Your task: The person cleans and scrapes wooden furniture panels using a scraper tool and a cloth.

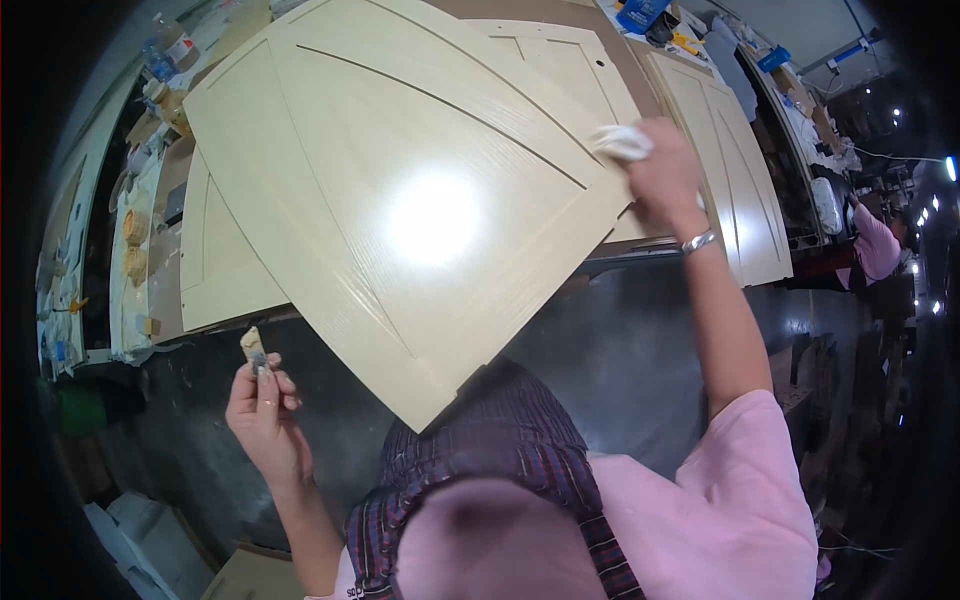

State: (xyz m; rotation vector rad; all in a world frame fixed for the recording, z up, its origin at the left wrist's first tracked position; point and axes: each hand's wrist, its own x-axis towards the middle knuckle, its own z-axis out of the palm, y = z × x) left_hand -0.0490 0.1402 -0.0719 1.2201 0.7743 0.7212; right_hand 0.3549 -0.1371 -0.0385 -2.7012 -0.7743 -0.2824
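A cream door panel [350, 170] with curved grooves lies at an angle before me, its near corner jutting past the bench toward my apron. My right hand [668, 170], blurred by motion, is closed round a white cloth [624, 142] at the panel's right edge. Off the panel's lower left side, my left hand [265, 405] pinches a small flat blade like a putty knife [252, 345], with a cream smear on it. Glare from a lamp whitens the panel's middle.
More cream panels [225, 265] lie beneath this one, and another panel [735, 190] leans at the right. Bottles [175, 45] and tubs stand on the left bench. A white box [150, 545] sits low at left. At far right is another person [875, 245] in pink.
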